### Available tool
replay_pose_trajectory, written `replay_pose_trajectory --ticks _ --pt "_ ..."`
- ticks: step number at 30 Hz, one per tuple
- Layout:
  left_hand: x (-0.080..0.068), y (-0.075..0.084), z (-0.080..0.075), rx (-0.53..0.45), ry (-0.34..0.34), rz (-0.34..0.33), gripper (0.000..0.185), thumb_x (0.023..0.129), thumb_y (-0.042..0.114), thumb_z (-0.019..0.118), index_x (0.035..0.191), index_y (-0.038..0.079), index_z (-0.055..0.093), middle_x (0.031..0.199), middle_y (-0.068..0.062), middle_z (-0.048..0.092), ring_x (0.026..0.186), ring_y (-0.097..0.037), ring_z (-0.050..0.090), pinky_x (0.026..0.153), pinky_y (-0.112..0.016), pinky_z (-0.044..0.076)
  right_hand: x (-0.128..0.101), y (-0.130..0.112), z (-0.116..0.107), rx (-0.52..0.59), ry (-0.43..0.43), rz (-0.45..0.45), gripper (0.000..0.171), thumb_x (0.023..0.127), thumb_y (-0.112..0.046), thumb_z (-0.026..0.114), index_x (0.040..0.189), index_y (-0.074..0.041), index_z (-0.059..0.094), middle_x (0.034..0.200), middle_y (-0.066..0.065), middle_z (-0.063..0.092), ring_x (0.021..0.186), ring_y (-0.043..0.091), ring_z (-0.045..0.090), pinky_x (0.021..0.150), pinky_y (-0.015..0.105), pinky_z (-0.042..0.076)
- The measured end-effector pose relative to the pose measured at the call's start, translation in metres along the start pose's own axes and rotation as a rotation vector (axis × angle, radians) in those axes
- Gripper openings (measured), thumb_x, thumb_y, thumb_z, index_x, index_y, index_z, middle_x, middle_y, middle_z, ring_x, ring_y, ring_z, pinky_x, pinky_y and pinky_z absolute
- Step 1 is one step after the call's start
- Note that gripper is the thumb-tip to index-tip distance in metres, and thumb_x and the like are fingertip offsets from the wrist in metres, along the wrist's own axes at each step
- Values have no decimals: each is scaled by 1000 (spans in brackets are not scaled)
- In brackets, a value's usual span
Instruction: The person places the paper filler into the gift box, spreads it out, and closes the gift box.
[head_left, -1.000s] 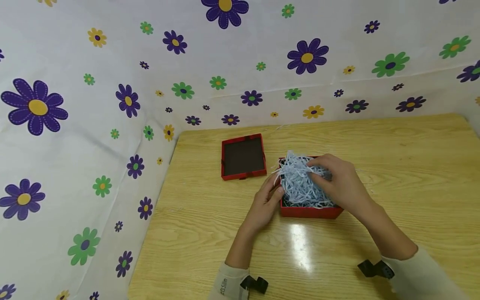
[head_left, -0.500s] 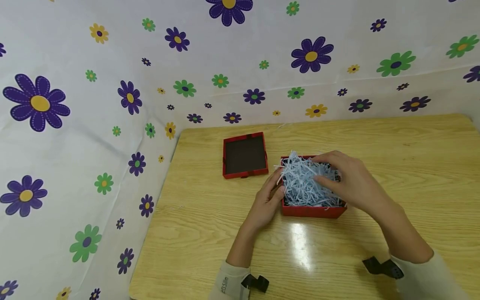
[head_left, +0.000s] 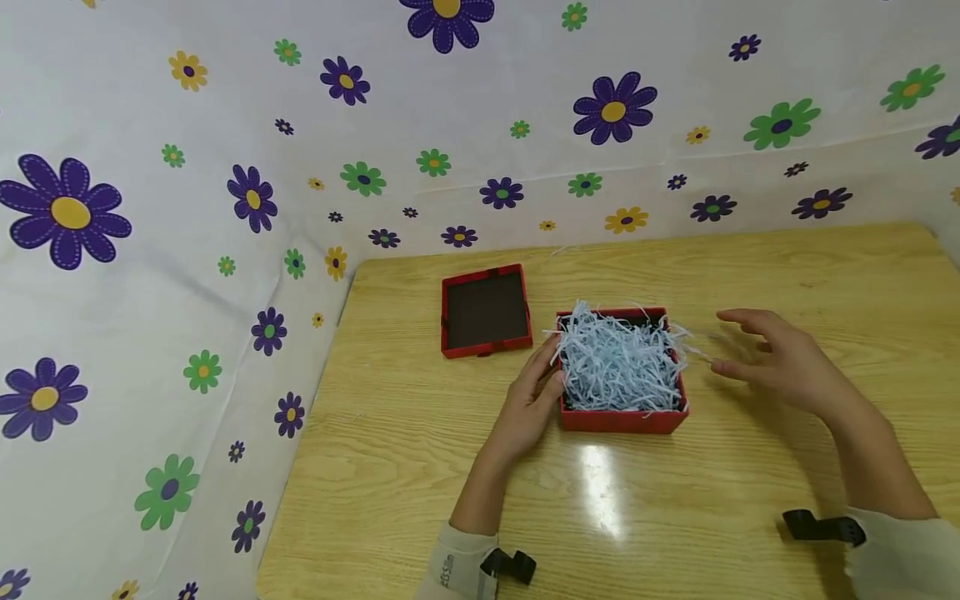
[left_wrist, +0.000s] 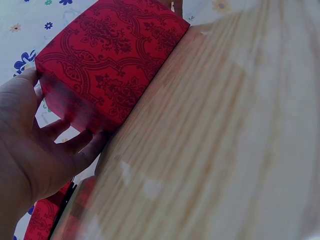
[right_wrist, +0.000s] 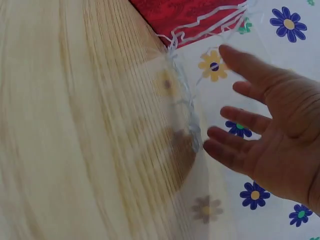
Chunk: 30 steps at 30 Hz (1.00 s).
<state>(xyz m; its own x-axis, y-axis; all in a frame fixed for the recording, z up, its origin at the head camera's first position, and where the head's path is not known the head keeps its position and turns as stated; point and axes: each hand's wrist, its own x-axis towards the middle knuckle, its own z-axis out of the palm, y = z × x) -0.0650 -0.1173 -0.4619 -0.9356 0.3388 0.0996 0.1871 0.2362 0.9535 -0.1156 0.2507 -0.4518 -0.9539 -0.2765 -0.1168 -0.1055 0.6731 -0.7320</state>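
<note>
damask gift box point(head_left: 622, 422) prob. handling light, stiff; best gripping sidewalls point(left_wrist: 77, 102). paper shred point(head_left: 618, 364) looking springy. lh point(head_left: 522, 408) touching box's left, unclenched; rh point(head_left: 783, 364) hovering right of box, spread, empty.

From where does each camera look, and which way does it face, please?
Head: on the head, facing forward and down at the table, red box of shredded paper and lid; left hand, right hand and sleeves show.
Left wrist: on that wrist, facing past the left hand to the red box's sides; this hand shows at left.
Right wrist: on that wrist, facing past the right hand to the table and red box; this hand shows at right.
Head and left wrist share the left hand touching the red box.
</note>
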Motion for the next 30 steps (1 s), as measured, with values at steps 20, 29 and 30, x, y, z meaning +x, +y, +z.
replay_pose_trajectory --ticks 20,29,30 --pt "2 -3 -2 -25 -23 2 55 107 17 45 159 17 25 163 -6 22 146 -21 30 113 -36 35 13 -44 27 264 106 -191 22 93 -10 70 115 -10 68 104 8 68 85 16 64 68 19 53" --pt "6 -6 1 -55 -16 -15 54 107 19 45 158 16 26 164 -6 21 144 -24 33 108 -33 40 8 -100 -15 239 236 -355 22 88 7 69 105 -7 71 95 3 69 73 12 63 63 16 52" --pt "7 -11 2 -51 -11 -21 54 107 22 44 159 20 26 164 -2 21 144 -22 32 108 -33 40 7 -108 -18 241 237 -390 23 88 9 68 105 -6 71 96 4 69 73 12 63 63 15 53"
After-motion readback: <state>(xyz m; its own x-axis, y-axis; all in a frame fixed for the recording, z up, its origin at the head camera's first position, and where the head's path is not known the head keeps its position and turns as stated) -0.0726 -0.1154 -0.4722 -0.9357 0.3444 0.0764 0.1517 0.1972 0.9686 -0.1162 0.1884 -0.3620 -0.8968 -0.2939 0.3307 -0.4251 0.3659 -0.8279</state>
